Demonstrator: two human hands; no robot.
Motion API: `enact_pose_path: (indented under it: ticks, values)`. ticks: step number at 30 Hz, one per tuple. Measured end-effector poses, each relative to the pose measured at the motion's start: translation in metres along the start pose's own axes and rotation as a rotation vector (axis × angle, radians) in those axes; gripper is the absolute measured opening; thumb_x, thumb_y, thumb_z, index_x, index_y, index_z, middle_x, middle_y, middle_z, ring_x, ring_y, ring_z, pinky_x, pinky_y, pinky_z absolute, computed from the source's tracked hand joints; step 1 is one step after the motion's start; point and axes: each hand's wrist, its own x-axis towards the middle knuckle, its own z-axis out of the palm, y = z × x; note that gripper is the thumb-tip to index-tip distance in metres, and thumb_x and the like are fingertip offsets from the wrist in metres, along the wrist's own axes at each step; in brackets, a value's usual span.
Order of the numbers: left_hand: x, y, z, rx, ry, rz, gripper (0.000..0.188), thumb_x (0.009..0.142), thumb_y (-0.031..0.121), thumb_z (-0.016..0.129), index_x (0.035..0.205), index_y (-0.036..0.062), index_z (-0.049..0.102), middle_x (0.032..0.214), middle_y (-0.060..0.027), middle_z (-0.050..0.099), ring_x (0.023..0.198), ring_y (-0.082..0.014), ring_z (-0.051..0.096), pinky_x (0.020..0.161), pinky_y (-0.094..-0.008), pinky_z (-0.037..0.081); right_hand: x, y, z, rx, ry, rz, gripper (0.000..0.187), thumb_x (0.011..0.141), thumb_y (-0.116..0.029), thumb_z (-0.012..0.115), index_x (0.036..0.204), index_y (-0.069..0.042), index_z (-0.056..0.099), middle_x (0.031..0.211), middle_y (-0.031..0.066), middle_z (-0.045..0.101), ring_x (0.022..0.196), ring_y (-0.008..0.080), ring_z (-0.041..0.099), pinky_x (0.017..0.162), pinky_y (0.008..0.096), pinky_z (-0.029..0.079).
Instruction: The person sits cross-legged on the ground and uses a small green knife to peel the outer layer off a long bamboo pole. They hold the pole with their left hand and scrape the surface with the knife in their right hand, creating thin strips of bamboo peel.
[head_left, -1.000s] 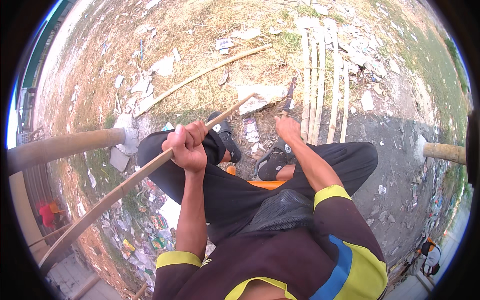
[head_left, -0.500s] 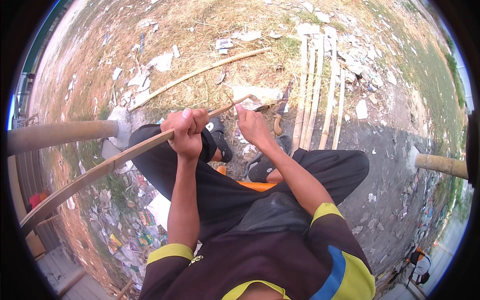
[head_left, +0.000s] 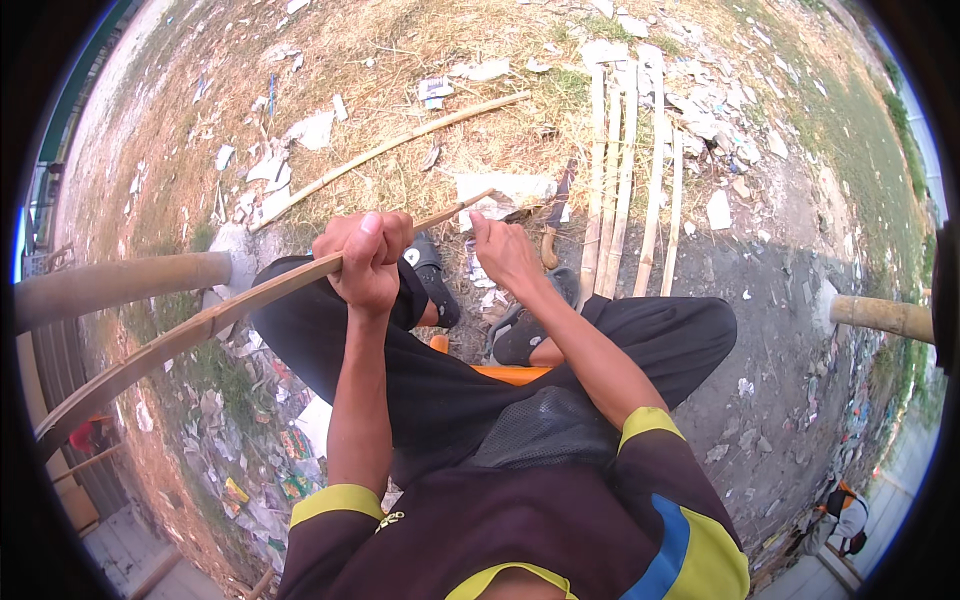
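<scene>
A long split bamboo strip (head_left: pixel 210 318) slants from the lower left up to a thin tip in front of me. My left hand (head_left: pixel 365 258) is closed around it a little short of that tip, thumb on top. Beside the tip, my right hand (head_left: pixel 508 255) has its fingers curled in and its thumb raised. Whatever it may hold is hidden. A knife with a dark blade and a curved brown wooden handle (head_left: pixel 549 247) lies on the ground just beyond the right hand.
Several bamboo strips (head_left: pixel 625 170) lie side by side ahead on the right. A single strip (head_left: pixel 390 145) lies ahead on the left. Bamboo posts (head_left: pixel 130 285) stand at both sides. Litter and dry grass cover the ground. A person (head_left: pixel 845 515) is at the far lower right.
My left hand and the bamboo strip have shifted slightly left. The small sliver that stood up near the strip's tip no longer shows. The whole view has moved a little.
</scene>
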Motion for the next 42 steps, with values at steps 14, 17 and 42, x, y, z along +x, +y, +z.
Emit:
enact_pose_path:
  ticks: [14,17,42]
  values:
    - [0.000,-0.003,0.000,-0.005,0.202,0.018,0.042,0.091,0.008,0.040,0.054,0.0108,0.021,0.045,0.0005,0.019,0.040,-0.0108,0.017,0.041,-0.0310,0.021,-0.016,-0.013,0.011,0.094,0.028,-0.067,0.057,0.099,-0.040,0.033,0.084,0.003,0.067,0.072,0.0289,0.062,0.072,0.0476,0.061,0.071,0.0507,0.049]
    - [0.013,0.000,-0.013,-0.020,0.352,-0.038,0.043,0.096,0.020,0.035,0.057,0.0137,0.019,0.047,0.0022,0.016,0.046,-0.0109,0.011,0.047,-0.0321,0.018,-0.002,-0.026,0.016,0.064,0.046,-0.044,0.058,0.099,-0.040,0.032,0.082,0.003,0.065,0.072,0.0296,0.062,0.075,0.0487,0.060,0.074,0.0518,0.048]
    - [0.021,0.000,-0.005,0.047,0.288,-0.050,0.041,0.095,0.021,0.035,0.058,0.0142,0.020,0.046,0.0021,0.015,0.045,-0.0115,0.011,0.047,-0.0323,0.018,0.010,-0.039,-0.010,0.086,-0.123,0.073,0.069,0.100,-0.042,0.027,0.073,0.010,0.065,0.080,0.0360,0.060,0.084,0.0518,0.059,0.085,0.0519,0.046]
